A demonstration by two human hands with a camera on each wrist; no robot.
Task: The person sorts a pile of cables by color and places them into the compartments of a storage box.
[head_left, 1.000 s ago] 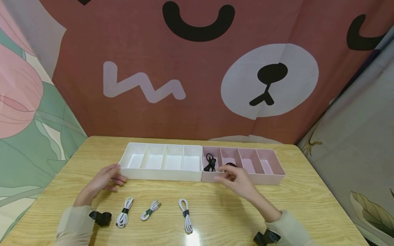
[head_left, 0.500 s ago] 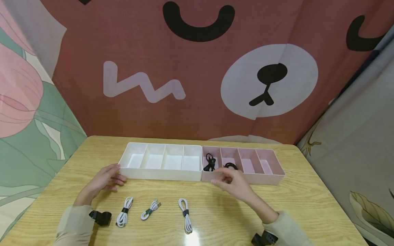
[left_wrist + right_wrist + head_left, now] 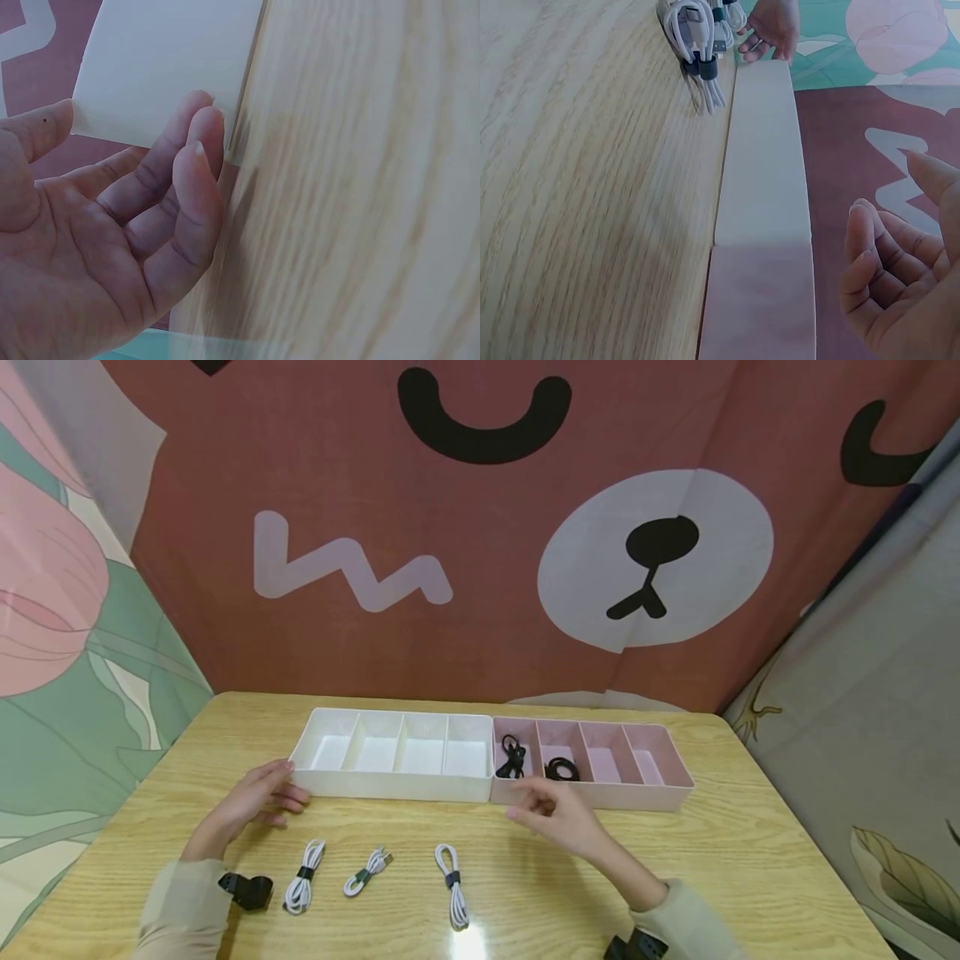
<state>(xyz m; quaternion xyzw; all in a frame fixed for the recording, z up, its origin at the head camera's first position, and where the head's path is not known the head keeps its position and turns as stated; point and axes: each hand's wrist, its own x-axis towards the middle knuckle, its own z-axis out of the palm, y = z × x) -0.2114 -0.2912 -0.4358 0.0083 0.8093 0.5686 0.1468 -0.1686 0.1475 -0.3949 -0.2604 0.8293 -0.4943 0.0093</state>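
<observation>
My left hand [image 3: 251, 800] touches the left front corner of a white divided storage box [image 3: 397, 786]. In the left wrist view its thumb meets the corner and the fingers [image 3: 196, 199] lie loosely bent beside the end wall. My right hand [image 3: 562, 820] hovers before the pink divided storage box [image 3: 637, 797], fingers loosely bent, holding nothing. Inside the pink box, a bundled black cable [image 3: 512, 756] occupies the leftmost compartment. A coiled black cable [image 3: 562, 769] lies in the compartment to its right. The white box's compartments look bare.
Three tied white cables lie in front of the boxes: one with a black tie [image 3: 303, 877], a short one with a green tie [image 3: 367, 872], and one with a dark tie [image 3: 452, 887]. A printed curtain [image 3: 480, 643] hangs behind the wooden table [image 3: 540, 902].
My right hand has drawn back from the pink box, down and slightly left, uncovering the coiled black cable in the second compartment. The left hand stays at the white box's corner.
</observation>
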